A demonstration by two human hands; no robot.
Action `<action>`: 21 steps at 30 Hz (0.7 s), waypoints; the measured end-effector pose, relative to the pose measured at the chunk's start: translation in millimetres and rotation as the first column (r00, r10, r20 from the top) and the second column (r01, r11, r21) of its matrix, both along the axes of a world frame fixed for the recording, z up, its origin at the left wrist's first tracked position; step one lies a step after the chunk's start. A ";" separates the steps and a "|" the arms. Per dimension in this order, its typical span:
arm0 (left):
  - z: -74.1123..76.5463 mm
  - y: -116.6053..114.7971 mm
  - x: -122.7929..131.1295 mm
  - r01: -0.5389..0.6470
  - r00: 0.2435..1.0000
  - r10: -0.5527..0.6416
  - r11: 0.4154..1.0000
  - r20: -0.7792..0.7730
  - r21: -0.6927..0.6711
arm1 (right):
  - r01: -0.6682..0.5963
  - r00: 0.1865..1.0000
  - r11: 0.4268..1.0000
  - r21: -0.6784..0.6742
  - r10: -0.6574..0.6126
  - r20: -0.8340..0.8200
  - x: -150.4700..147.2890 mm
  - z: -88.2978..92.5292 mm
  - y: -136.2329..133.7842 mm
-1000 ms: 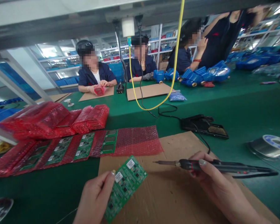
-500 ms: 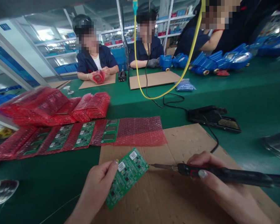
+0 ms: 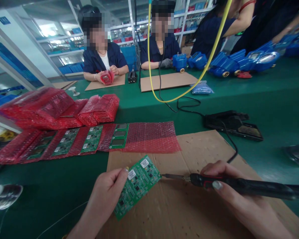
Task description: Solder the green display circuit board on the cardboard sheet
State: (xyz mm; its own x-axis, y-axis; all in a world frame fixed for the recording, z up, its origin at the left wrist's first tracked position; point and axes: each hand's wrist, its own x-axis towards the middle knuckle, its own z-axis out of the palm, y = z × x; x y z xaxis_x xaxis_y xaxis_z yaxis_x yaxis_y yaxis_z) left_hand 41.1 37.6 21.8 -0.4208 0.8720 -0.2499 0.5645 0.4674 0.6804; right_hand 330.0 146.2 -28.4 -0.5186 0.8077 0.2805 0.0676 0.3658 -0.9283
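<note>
Spreading across the whole view is a green work table (image 3: 264, 109), and on its near part a cardboard sheet (image 3: 204, 149) is lying flat as a work mat. Beyond the mat, a strip of red bubble wrap (image 3: 151, 136) is carrying a row of spare circuit boards (image 3: 89, 142), with a soldering iron stand (image 3: 233, 124) sitting off to the right.

Over the cardboard, the left hand (image 3: 103, 196) is pinching a green circuit board (image 3: 137, 184) by its left edge, thumb on top, tilting it up off the mat. The board is looking thin, stiff and light, with small parts on its face that are likely fragile, so gripping it by the bare edge seems the safe hold.

The right hand (image 3: 239, 196) is closing around the dark handle of a soldering iron (image 3: 229, 184), fingers wrapped pen-like, and the iron's tip (image 3: 164, 175) is meeting the board's right edge. The metal front end is presumably hot, so the insulated handle is the place to hold.
</note>
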 end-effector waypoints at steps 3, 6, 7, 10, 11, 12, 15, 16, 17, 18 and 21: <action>0.0 0.4 -0.4 0.001 1.000 -0.001 1.000 -0.003 -0.005 | 0.010 1.000 1.000 0.001 -0.010 0.017 0.3 1.9 -1.3; -0.2 0.3 -1.4 0.002 1.000 -0.002 1.000 -0.003 -0.014 | 0.002 1.000 1.000 -0.017 -0.002 0.018 -0.8 4.1 -2.6; -0.3 0.3 -1.6 0.001 1.000 -0.001 1.000 -0.002 -0.015 | -0.005 1.000 1.000 -0.016 0.006 0.018 -1.3 4.3 -2.6; -0.2 0.4 -1.3 -0.003 1.000 0.003 1.000 -0.004 -0.024 | -0.018 1.000 1.000 0.005 0.018 0.018 -2.4 3.7 -1.9; 0.0 0.6 -1.0 -0.004 1.000 0.003 1.000 -0.005 -0.025 | -0.021 1.000 1.000 0.017 0.020 0.018 -2.4 3.6 -1.8; 0.2 0.8 -0.7 -0.001 1.000 0.001 1.000 -0.008 -0.026 | -0.019 1.000 1.000 0.025 0.019 0.019 -2.4 3.8 -1.8; 1.0 1.4 0.0 0.003 1.000 -0.003 1.000 -0.012 -0.031 | -0.008 1.000 0.999 0.039 0.008 0.022 -1.8 5.8 -2.7; 1.1 1.6 0.2 0.003 1.000 -0.003 1.000 -0.018 -0.031 | -0.003 1.000 0.999 0.039 0.002 0.028 -1.6 6.6 -3.0; 1.1 1.8 0.2 0.003 1.000 -0.003 0.999 -0.023 -0.032 | 0.001 1.000 0.999 0.042 -0.002 0.031 -1.5 7.1 -3.1; 1.1 1.9 0.2 0.002 1.000 -0.003 0.999 -0.025 -0.032 | 0.006 0.999 0.999 0.046 -0.008 0.031 -1.4 7.2 -3.1; 0.6 1.8 0.1 0.000 1.000 0.000 1.000 -0.020 -0.022 | 0.024 0.999 0.998 0.052 -0.025 0.034 -0.6 4.7 -1.4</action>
State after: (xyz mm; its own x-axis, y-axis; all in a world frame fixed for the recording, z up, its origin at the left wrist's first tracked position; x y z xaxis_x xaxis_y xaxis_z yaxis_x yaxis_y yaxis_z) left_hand 41.2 39.5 22.4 -0.4258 0.8665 -0.2605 0.5777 0.4819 0.6588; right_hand 329.4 144.8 -23.7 -0.5091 0.8052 0.3041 0.1092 0.4109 -0.9051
